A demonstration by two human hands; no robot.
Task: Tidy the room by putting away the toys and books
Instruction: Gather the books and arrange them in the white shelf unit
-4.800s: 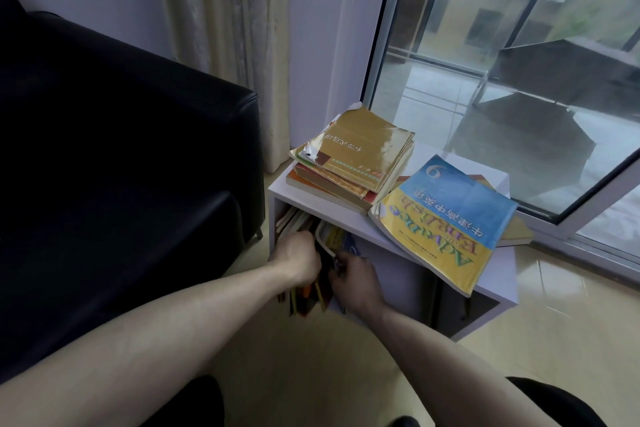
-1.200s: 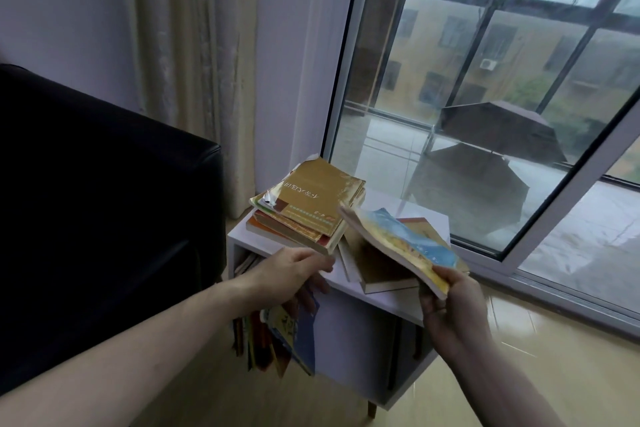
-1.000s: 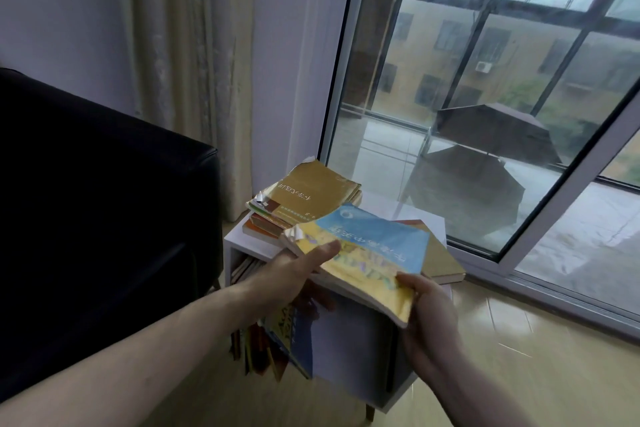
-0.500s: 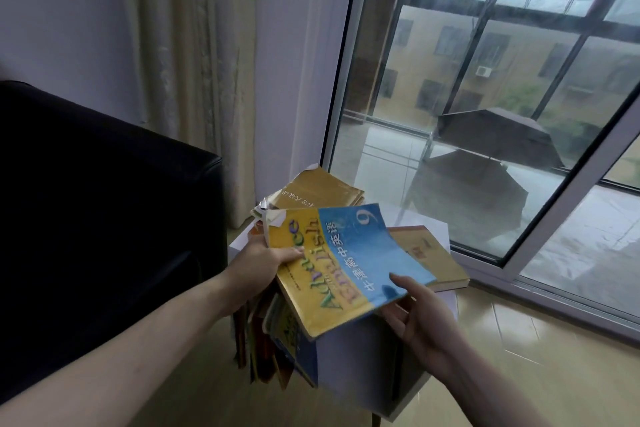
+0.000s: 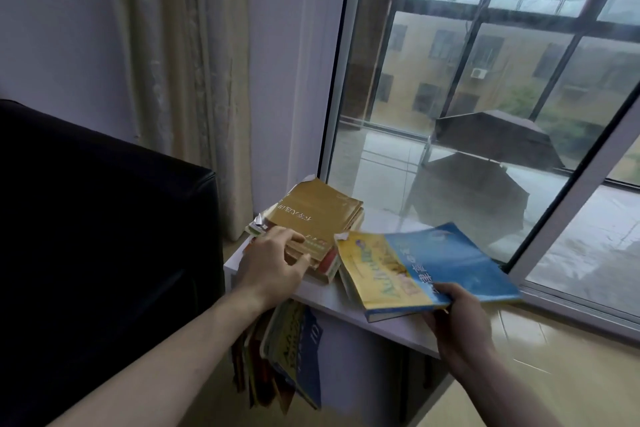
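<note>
Right, head cam: my right hand (image 5: 457, 319) grips the blue-yellow book (image 5: 420, 269) by its near edge, over the white shelf unit (image 5: 332, 298). Left hand (image 5: 273, 262), fingers spread, rests on the book stack (image 5: 317, 222). More books (image 5: 287, 350) stand upright in the compartment below.

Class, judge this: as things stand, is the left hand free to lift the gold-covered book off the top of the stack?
Probably yes. The left hand holds nothing and already rests on the gold-covered book, which tops the stack with nothing over it.
</note>
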